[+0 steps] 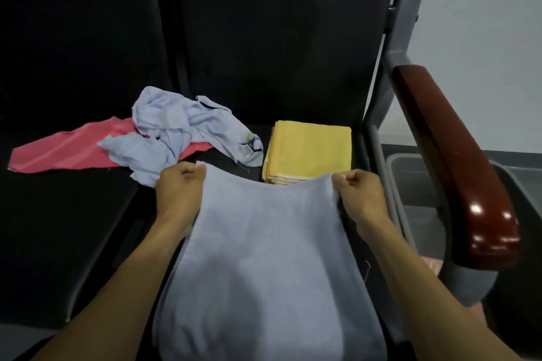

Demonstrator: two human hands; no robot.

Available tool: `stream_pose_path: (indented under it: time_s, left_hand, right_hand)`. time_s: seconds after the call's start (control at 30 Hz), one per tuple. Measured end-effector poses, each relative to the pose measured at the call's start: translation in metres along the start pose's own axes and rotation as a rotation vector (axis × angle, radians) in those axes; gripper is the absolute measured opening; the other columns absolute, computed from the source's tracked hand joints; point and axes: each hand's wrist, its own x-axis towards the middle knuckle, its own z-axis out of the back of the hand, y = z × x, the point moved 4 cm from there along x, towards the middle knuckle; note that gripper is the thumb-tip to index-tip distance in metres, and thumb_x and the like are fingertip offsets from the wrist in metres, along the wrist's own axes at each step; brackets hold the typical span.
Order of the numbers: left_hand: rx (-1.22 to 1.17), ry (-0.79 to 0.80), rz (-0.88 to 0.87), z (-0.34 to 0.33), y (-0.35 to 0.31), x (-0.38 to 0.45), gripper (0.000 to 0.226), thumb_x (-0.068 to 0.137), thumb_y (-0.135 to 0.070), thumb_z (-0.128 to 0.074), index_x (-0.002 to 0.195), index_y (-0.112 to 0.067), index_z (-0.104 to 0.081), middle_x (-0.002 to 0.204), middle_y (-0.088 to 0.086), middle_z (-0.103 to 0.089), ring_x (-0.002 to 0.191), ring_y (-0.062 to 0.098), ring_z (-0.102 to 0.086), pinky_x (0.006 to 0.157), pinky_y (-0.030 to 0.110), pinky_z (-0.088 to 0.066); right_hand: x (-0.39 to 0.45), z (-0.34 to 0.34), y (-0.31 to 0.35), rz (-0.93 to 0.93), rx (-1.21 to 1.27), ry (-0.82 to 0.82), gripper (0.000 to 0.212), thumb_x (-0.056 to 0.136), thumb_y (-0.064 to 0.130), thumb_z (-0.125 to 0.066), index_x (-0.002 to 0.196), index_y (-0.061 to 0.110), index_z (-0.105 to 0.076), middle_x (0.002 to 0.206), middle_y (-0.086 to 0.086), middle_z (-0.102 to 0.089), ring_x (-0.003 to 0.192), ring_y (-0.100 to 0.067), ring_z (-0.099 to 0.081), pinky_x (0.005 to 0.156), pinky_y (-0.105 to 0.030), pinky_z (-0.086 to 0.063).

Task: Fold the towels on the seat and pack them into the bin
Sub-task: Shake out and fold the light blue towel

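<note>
Both hands engaged on one light blue towel [264,243]. L hand [180,184] pinches far-left corner, fingers curled tight on cloth; R hand [356,193] does same at far-right corner. Far edge sags between the two grips; rest of towel runs back toward the person, long axis near-to-far, draped over seat [293,67] front. Hands level, neither nearer. Folded yellow towel [308,149] lies just beyond R grip, crumpled blue towel [187,129] and pink cloth [67,149] beyond L grip. Bin [410,173] sits right of R grip, past armrest [457,161]. Judgement: fold pending; likely far edge brought back over near end.
</note>
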Motion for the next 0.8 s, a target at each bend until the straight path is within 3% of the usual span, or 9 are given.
stream_pose_path:
  time_s: [0.1, 0.2, 0.4, 0.47, 0.6, 0.67, 0.8]
  left_hand:
    - [-0.024, 0.098, -0.041, -0.013, 0.0, -0.004, 0.031, 0.095, -0.018, -0.066, 0.073, 0.003, -0.059, 0.061, 0.004, -0.047, 0.06, 0.015, -0.041, 0.061, 0.03, -0.036]
    - [0.018, 0.215, -0.043, -0.029, -0.001, -0.013, 0.025, 0.093, -0.016, -0.069, 0.07, -0.011, -0.061, 0.05, -0.011, -0.051, 0.048, 0.005, -0.044, 0.057, 0.028, -0.039]
    - [0.158, 0.362, -0.124, -0.05, -0.015, -0.046, 0.016, 0.09, -0.013, -0.071, 0.078, -0.01, -0.062, 0.053, 0.006, -0.064, 0.046, 0.013, -0.053, 0.056, 0.036, -0.051]
    - [0.146, 0.378, -0.137, -0.052, -0.017, -0.051, 0.014, 0.09, -0.011, -0.071, 0.079, -0.007, -0.063, 0.054, 0.008, -0.065, 0.045, 0.015, -0.055, 0.056, 0.038, -0.053]
    - [0.097, 0.411, -0.108, -0.056, -0.021, -0.059, 0.013, 0.091, -0.009, -0.071, 0.078, -0.006, -0.068, 0.055, 0.006, -0.067, 0.044, 0.014, -0.064, 0.049, 0.027, -0.053]
    - [0.076, 0.43, -0.098, -0.057, -0.021, -0.061, 0.013, 0.091, -0.009, -0.072, 0.079, -0.006, -0.068, 0.057, 0.005, -0.068, 0.046, 0.016, -0.067, 0.052, 0.032, -0.058]
    - [0.054, 0.417, -0.087, -0.055, -0.021, -0.061, 0.014, 0.091, -0.011, -0.073, 0.079, -0.008, -0.067, 0.061, 0.005, -0.069, 0.05, 0.017, -0.069, 0.053, 0.033, -0.06]
  right_hand:
    - [-0.007, -0.021, 0.005, -0.066, 0.145, 0.08, 0.02, 0.098, 0.016, -0.062, 0.08, 0.007, -0.065, 0.062, -0.004, -0.059, 0.051, -0.017, -0.057, 0.05, -0.028, -0.049]
    - [-0.023, -0.042, 0.013, -0.118, 0.242, 0.177, 0.019, 0.097, 0.013, -0.064, 0.08, 0.006, -0.065, 0.057, -0.005, -0.058, 0.048, -0.018, -0.056, 0.049, -0.03, -0.053]
    - [-0.039, -0.073, 0.014, -0.171, 0.317, 0.271, 0.015, 0.093, 0.011, -0.07, 0.08, 0.003, -0.068, 0.055, -0.004, -0.061, 0.046, -0.016, -0.058, 0.053, -0.03, -0.056]
    - [-0.041, -0.076, 0.012, -0.17, 0.332, 0.28, 0.014, 0.09, 0.011, -0.073, 0.08, 0.003, -0.069, 0.059, -0.007, -0.065, 0.051, -0.019, -0.062, 0.059, -0.034, -0.059]
    - [-0.044, -0.076, 0.011, -0.157, 0.344, 0.292, 0.009, 0.088, 0.01, -0.076, 0.082, 0.004, -0.072, 0.078, -0.021, -0.072, 0.065, -0.026, -0.067, 0.067, -0.039, -0.062]
    - [-0.046, -0.077, 0.011, -0.16, 0.356, 0.309, 0.008, 0.089, 0.009, -0.074, 0.089, 0.001, -0.073, 0.089, -0.027, -0.071, 0.07, -0.027, -0.067, 0.068, -0.039, -0.062]
    - [-0.047, -0.078, 0.011, -0.164, 0.349, 0.347, 0.01, 0.091, 0.007, -0.071, 0.093, -0.001, -0.074, 0.092, -0.025, -0.072, 0.076, -0.028, -0.069, 0.07, -0.037, -0.063]
